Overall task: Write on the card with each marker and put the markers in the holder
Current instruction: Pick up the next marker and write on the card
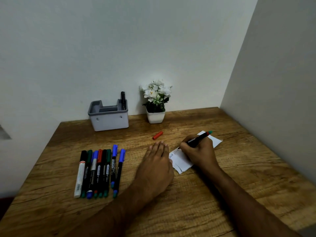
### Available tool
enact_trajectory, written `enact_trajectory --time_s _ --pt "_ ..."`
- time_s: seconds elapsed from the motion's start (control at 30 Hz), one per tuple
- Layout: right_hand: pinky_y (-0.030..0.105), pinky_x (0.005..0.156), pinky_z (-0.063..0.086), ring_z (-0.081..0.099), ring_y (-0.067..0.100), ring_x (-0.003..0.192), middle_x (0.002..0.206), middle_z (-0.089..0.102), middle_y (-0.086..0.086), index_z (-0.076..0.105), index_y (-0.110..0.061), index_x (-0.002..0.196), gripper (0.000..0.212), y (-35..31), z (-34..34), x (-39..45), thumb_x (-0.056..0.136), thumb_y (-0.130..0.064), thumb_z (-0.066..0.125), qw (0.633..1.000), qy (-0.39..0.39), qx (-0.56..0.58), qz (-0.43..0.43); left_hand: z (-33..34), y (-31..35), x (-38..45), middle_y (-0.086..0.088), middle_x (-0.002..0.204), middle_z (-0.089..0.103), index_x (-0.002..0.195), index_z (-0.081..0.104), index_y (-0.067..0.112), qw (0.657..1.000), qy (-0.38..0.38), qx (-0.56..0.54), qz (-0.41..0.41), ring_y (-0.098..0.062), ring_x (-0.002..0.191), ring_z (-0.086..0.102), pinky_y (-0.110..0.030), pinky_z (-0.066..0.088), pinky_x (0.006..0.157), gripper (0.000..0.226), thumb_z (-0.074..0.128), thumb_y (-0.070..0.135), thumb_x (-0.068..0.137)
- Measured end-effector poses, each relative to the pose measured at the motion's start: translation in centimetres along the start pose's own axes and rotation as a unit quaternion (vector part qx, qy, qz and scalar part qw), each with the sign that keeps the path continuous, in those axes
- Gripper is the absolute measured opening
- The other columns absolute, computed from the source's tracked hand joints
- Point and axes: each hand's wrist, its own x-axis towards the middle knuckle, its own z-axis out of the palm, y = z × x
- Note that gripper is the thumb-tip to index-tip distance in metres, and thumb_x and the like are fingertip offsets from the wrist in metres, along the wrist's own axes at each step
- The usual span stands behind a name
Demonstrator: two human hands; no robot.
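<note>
Spanning a white-walled corner: wooden worktop. Holder, plant at back; red cap loose. Left hand fingers flat, together; right hand fingers pinching marker over card.

Wooden table: brown, strong grain, several dark cracks running across the top. Set into a corner. Back wall plain, pale grey-white, unmarked; right wall the same finish, meeting the back wall at a vertical edge above the table's far right corner. Potted plant at the back edge, against the wall: white flowers, dark leaves, small white pot. Light dim and even, soft shadows. Dark red strip at lower left, unidentifiable.
</note>
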Motion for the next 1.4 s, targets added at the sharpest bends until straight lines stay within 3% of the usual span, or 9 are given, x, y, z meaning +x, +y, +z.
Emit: enact_trajectory --time_s 0.27,0.43,0.57,0.7,0.83,0.93,1.1,1.27,1.4 --pt "0.010 0.054 0.046 0.066 -0.001 0.060 0.069 0.073 -0.002 0.075 -0.011 0.074 0.019 -0.5 -0.3 -0.1 0.089 -0.005 0.066 0.997 0.037 0.068 0.013 -0.1 -0.3 0.3 0.001 0.166 0.009 0.158 0.015 0.017 0.998 0.021 -0.065 -0.010 -0.010 0.152 0.002 -0.029 -0.002 0.123 0.058 0.026 0.038 0.105" --pt "0.022 0.058 0.052 0.067 0.010 0.058 0.063 0.072 0.003 0.075 -0.010 0.076 0.017 -0.9 -0.9 0.3 0.088 -0.003 0.067 0.994 0.050 0.101 0.006 -1.3 0.1 0.3 0.000 0.165 0.014 0.157 0.019 0.015 0.993 0.021 -0.109 -0.028 -0.011 0.151 0.008 -0.026 -0.001 0.120 0.057 0.027 0.039 0.106" --pt "0.020 0.058 0.054 0.066 0.009 0.056 0.060 0.070 0.002 0.076 -0.009 0.078 0.016 -1.2 -1.7 0.7 0.089 0.000 0.067 0.991 0.049 0.125 -0.006 -2.6 0.0 1.2 -0.002 0.164 0.017 0.157 0.020 0.014 0.993 0.050 -0.106 -0.031 -0.013 0.151 0.012 -0.027 0.005 0.120 0.057 0.031 0.036 0.106" --pt "0.035 0.065 0.063 0.072 0.016 0.062 0.070 0.075 0.006 0.077 -0.010 0.085 0.009 -1.2 -2.0 1.4 0.089 -0.003 0.072 0.990 0.052 0.130 0.001 -3.5 -0.6 4.2 -0.006 0.158 0.033 0.150 0.037 0.011 0.990 0.072 -0.109 -0.045 -0.018 0.146 0.028 -0.037 0.025 0.120 0.049 0.037 0.029 0.104" --pt "0.039 0.065 0.064 0.073 0.019 0.063 0.072 0.076 0.008 0.078 -0.010 0.086 0.007 -1.2 -2.2 1.5 0.089 -0.004 0.075 0.989 0.053 0.135 -0.002 -3.7 -1.2 7.1 -0.007 0.127 0.060 0.125 0.058 0.009 0.990 0.087 -0.096 -0.060 -0.021 0.115 0.056 -0.035 0.048 0.097 0.030 0.047 0.015 0.098" --pt "0.037 0.065 0.064 0.073 0.018 0.062 0.071 0.076 0.005 0.078 -0.012 0.086 0.007 -1.0 -2.4 1.5 0.089 -0.007 0.076 0.990 0.046 0.131 0.001 -3.5 -1.5 8.1 -0.010 0.114 0.064 0.109 0.061 0.007 0.995 0.063 -0.056 -0.057 -0.024 0.103 0.061 -0.032 0.048 0.084 0.021 0.047 0.008 0.094" --pt "0.034 0.063 0.064 0.073 0.016 0.062 0.072 0.077 0.002 0.078 -0.014 0.086 0.008 -0.7 -2.7 1.7 0.089 -0.007 0.076 0.991 0.046 0.129 0.006 -3.1 -1.5 8.4 -0.015 0.108 0.063 0.104 0.060 0.005 0.998 0.013 -0.026 -0.053 -0.029 0.097 0.062 -0.037 0.051 0.078 0.018 0.046 0.004 0.093" --pt "0.029 0.059 0.059 0.071 0.016 0.060 0.069 0.075 0.002 0.077 -0.016 0.083 0.011 -0.5 -2.5 1.6 0.089 -0.007 0.076 0.991 0.044 0.125 0.003 -3.2 -1.3 8.5 -0.014 0.116 0.063 0.116 0.063 0.007 0.998 -0.001 0.021 -0.057 -0.030 0.104 0.063 -0.038 0.054 0.085 0.025 0.050 0.003 0.094" --pt "0.026 0.059 0.059 0.070 0.014 0.059 0.071 0.076 0.002 0.078 -0.018 0.082 0.014 -0.4 -2.3 1.5 0.090 -0.006 0.075 0.990 0.052 0.132 -0.010 -3.6 -1.0 8.3 -0.012 0.116 0.064 0.113 0.065 0.008 0.996 0.009 0.063 -0.055 -0.028 0.106 0.062 -0.033 0.053 0.084 0.023 0.054 0.002 0.094"
